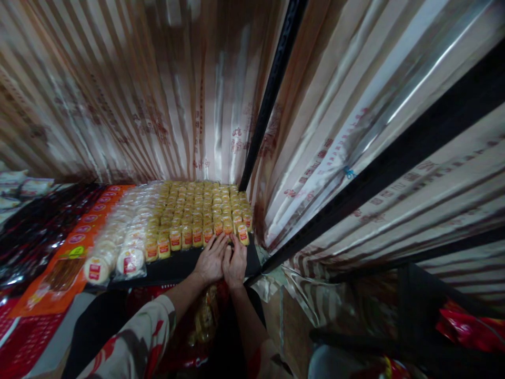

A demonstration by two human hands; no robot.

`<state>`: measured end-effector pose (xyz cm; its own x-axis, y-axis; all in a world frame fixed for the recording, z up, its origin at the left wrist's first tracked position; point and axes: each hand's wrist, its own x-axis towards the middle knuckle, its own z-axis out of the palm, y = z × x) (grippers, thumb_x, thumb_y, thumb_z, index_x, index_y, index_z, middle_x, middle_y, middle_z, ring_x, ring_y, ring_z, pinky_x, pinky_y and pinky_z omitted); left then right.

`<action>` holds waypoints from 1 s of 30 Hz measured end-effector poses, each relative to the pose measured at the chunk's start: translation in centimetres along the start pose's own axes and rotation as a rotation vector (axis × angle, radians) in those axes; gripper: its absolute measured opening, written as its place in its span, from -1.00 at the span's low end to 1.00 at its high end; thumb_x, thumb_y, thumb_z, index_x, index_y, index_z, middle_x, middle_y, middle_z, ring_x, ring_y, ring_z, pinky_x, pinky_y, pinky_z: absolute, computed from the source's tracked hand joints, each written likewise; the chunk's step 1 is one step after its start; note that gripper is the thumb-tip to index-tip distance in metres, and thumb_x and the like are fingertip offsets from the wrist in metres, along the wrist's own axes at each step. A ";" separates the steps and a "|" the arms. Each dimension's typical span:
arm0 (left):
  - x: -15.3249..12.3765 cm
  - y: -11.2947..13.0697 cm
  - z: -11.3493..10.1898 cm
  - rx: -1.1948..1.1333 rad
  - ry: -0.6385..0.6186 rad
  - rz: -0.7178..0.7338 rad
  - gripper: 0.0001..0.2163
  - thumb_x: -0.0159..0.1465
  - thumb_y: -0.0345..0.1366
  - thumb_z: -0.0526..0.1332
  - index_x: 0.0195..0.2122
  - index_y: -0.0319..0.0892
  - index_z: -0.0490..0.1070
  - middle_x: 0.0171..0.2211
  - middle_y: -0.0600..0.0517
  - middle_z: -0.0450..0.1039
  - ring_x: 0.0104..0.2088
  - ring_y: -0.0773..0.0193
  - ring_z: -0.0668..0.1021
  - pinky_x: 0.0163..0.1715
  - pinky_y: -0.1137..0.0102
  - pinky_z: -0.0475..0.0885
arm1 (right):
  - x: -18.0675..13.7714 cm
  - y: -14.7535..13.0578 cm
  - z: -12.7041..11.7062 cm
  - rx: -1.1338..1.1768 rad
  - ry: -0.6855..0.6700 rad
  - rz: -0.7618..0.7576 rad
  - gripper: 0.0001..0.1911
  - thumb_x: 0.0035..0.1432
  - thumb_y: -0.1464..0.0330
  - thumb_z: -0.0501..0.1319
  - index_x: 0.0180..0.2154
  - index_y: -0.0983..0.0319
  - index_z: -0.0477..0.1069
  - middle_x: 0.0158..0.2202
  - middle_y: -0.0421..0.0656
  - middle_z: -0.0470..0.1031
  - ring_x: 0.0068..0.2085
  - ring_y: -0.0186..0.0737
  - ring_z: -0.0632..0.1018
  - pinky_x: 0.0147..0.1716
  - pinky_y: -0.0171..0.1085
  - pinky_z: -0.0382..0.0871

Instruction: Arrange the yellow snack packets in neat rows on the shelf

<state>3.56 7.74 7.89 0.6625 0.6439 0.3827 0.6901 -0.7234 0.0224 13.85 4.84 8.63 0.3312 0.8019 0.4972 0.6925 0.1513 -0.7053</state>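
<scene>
Yellow packets [187, 238] stand in close rows on the black shelf [173, 267] — largely laid out, it seems.
At the front row's right end, the left hand [212, 264] and right hand [235, 263] rest side by side, fingers forward (whether they grip a packet, I cannot tell). Yellow packs [207, 316] in the red bag [179, 352] below look still left.

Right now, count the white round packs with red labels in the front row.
2: the left white pack beside the orange packet, the right white pack beside the yellow packs. More white packs sit behind; some may be hidden.
</scene>
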 end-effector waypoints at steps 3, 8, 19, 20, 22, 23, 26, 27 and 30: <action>0.0 -0.1 -0.1 -0.040 0.016 0.000 -0.53 0.25 -0.23 0.02 0.14 -0.36 0.24 0.21 -0.18 0.16 0.29 0.10 0.03 0.26 0.12 -0.09 | 0.4 -0.1 -0.3 -0.049 -0.025 -0.100 -0.56 0.28 0.33 -0.10 0.10 0.35 0.27 0.07 0.04 0.38 0.11 -0.12 0.32 0.08 -0.04 0.23; 0.0 -0.2 -0.3 -0.062 0.026 0.022 -0.49 0.24 -0.21 0.05 0.20 -0.29 0.17 0.19 -0.18 0.21 0.27 0.04 0.10 0.25 0.09 -0.07 | 3.4 -1.8 -0.8 -0.227 -0.056 -0.224 -0.54 0.28 0.33 -0.10 0.11 0.39 0.28 0.16 0.04 0.29 0.23 -0.09 0.17 0.16 -0.01 0.10; 0.1 0.2 -0.2 -0.110 0.159 -0.051 -0.57 0.28 -0.24 0.00 0.13 -0.34 0.25 0.16 -0.19 0.26 0.25 0.04 0.15 0.23 0.05 0.01 | 7.3 -3.0 -1.1 -0.358 -0.211 -0.292 -0.57 0.29 0.34 -0.09 0.04 0.37 0.36 0.08 0.03 0.39 0.14 -0.08 0.30 0.13 -0.05 0.15; 0.1 0.2 -0.3 -0.122 0.157 -0.053 -0.57 0.28 -0.25 -0.01 0.13 -0.35 0.24 0.17 -0.20 0.24 0.26 0.05 0.14 0.24 0.05 0.01 | 7.1 -3.0 -1.3 -0.336 -0.187 -0.290 -0.58 0.28 0.34 -0.09 0.04 0.36 0.36 0.08 0.03 0.38 0.14 -0.10 0.31 0.13 -0.06 0.16; 0.1 0.1 -0.5 -0.136 0.137 -0.053 -0.55 0.28 -0.27 -0.02 0.16 -0.37 0.19 0.19 -0.21 0.20 0.27 0.07 0.12 0.24 0.06 0.02 | 6.1 -2.8 -1.7 -0.289 -0.146 -0.265 -0.58 0.28 0.35 -0.09 0.05 0.34 0.35 0.06 0.03 0.40 0.10 -0.13 0.35 0.11 -0.08 0.20; 0.0 0.1 -0.6 -0.137 0.127 -0.048 -0.54 0.28 -0.28 -0.03 0.18 -0.37 0.16 0.20 -0.21 0.18 0.27 0.07 0.11 0.24 0.07 0.02 | 5.3 -2.5 -1.8 -0.268 -0.132 -0.241 -0.59 0.27 0.35 -0.08 0.04 0.34 0.36 0.03 0.03 0.42 0.08 -0.13 0.38 0.09 -0.09 0.24; 0.0 0.0 -0.6 -0.116 0.112 -0.031 -0.53 0.30 -0.28 -0.06 0.20 -0.36 0.13 0.20 -0.20 0.18 0.28 0.07 0.08 0.23 0.07 0.02 | 2.7 -1.3 -1.2 -0.232 -0.142 -0.164 -0.57 0.27 0.33 -0.10 0.01 0.37 0.38 -0.01 0.08 0.45 0.04 -0.12 0.43 0.06 -0.09 0.31; 0.0 -0.1 -0.6 -0.103 0.107 -0.027 -0.53 0.30 -0.28 -0.06 0.20 -0.36 0.12 0.20 -0.20 0.18 0.28 0.07 0.07 0.23 0.07 0.02 | 1.9 -0.9 -0.9 -0.218 -0.153 -0.147 -0.55 0.27 0.32 -0.10 0.02 0.39 0.37 0.00 0.10 0.44 0.05 -0.11 0.43 0.05 -0.09 0.32; -0.1 -0.1 -0.4 -0.054 0.084 -0.021 -0.52 0.29 -0.31 -0.08 0.23 -0.38 0.07 0.21 -0.21 0.15 0.28 0.08 0.07 0.23 0.08 0.00 | 0.4 0.4 0.2 -0.157 -0.151 -0.122 -0.53 0.28 0.28 -0.12 0.05 0.40 0.34 0.03 0.11 0.42 0.07 -0.11 0.42 0.04 -0.09 0.35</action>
<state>3.32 7.66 8.24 0.6198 0.6374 0.4578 0.6851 -0.7240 0.0804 14.14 5.34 8.49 0.1472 0.8623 0.4845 0.8165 0.1706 -0.5516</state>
